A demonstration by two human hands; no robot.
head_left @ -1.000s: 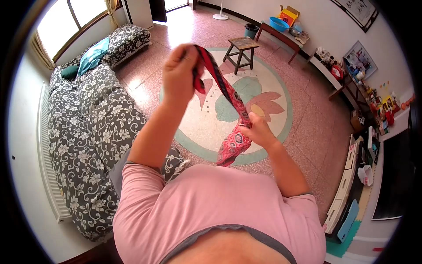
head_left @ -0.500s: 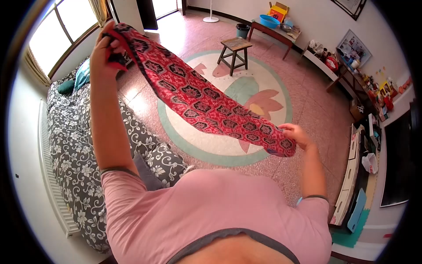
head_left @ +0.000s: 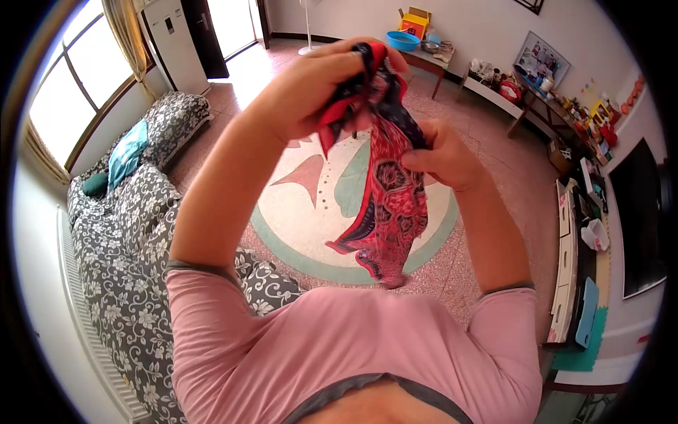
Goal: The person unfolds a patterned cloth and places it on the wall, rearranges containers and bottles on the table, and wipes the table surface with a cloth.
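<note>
Left hand: bent, clenched red-black patterned cloth over round cream floor medallion.
Right hand: pinched it, thumb inward.

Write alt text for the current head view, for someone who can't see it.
A person's left hand and right hand hold up a bunched red-and-black patterned cloth above a round floor design; floral fabric lies at left.

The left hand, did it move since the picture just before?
Yes. In the view, the left hand has moved to the right, farther from the window that it was close to before.
</note>
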